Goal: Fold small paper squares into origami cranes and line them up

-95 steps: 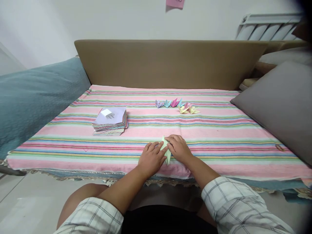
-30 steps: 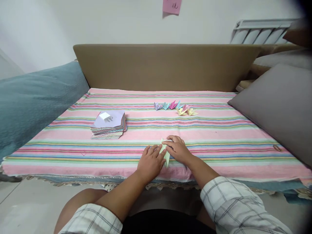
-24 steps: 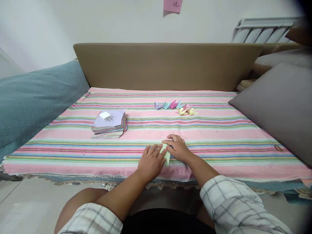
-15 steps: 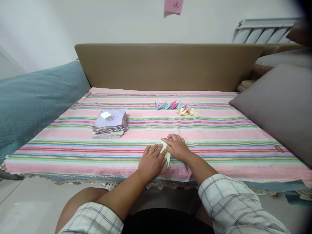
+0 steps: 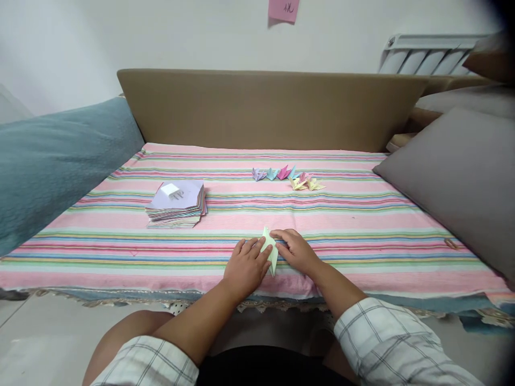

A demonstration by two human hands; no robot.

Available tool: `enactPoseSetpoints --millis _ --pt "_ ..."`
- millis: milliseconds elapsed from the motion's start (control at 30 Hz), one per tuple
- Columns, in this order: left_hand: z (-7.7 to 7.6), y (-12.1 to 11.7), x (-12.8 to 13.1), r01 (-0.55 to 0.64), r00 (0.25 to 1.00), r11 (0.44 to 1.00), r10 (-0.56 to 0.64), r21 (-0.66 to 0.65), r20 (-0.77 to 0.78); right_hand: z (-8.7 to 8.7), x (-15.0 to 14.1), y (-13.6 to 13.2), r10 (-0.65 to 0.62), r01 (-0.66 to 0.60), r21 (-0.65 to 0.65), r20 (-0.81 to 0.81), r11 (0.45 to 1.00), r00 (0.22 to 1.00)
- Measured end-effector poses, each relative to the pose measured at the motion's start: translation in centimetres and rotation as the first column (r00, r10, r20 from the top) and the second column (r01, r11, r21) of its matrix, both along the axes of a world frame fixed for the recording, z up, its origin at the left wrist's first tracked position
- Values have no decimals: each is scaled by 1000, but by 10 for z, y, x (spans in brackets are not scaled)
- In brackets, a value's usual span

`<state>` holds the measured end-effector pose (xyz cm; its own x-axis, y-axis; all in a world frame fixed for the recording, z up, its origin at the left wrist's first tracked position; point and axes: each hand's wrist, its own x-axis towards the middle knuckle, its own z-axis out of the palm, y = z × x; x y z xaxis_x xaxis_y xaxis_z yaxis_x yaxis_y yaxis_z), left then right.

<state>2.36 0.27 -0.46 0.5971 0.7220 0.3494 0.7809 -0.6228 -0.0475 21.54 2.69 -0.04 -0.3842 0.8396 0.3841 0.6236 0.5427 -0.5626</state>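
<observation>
Near the front edge of the striped cloth, both hands press a pale green folded paper flat. Left hand lies spread on its left side; right hand pins the top with fingertips. Paper stack sits left of centre; small folded cranes toward the back edge.

Paper stack, folded cranes
</observation>
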Motion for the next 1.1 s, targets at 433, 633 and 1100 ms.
enactPoseSetpoints --millis 433,633,1100 --pt "-2 -1 -1 3 1000 1000 -4 22 24 -2 -13 9 -11 28 -86 184 996 983" --pt "-5 -4 -3 52 998 997 -54 50 42 1 -13 13 5 22 -121 219 992 976" --pt "-12 -9 -18 323 945 946 -324 36 41 -4 -4 8 -10 14 -27 150 1000 989"
